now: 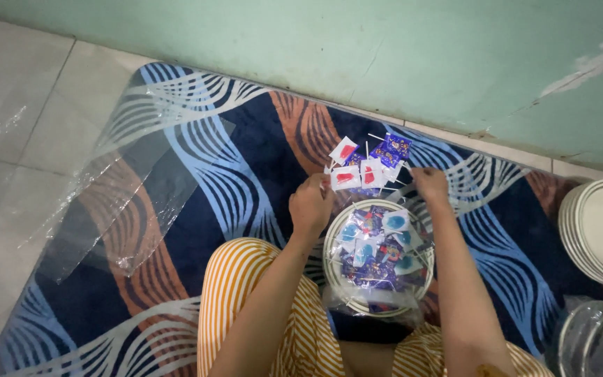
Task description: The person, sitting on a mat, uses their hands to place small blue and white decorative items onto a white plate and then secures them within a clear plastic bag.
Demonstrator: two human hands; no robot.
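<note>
My left hand (310, 204) grips a bunch of wrapped lollipops (366, 165) by their white sticks, the flat blue and white wrappers with red shapes fanning out above it. My right hand (430, 183) touches the right side of that bunch, fingers pinched at a stick. Just below both hands a round plate (331, 238) holds several more wrapped lollipops (382, 251) in blue wrappers. The plate rests on a clear plastic bag near my lap.
I sit on a dark blue, light blue and brown patterned rug (246, 153) by a green wall (385, 56). A clear plastic sheet (127, 202) lies at the left. A stack of white plates (601, 230) and clear containers (594, 342) stand at the right.
</note>
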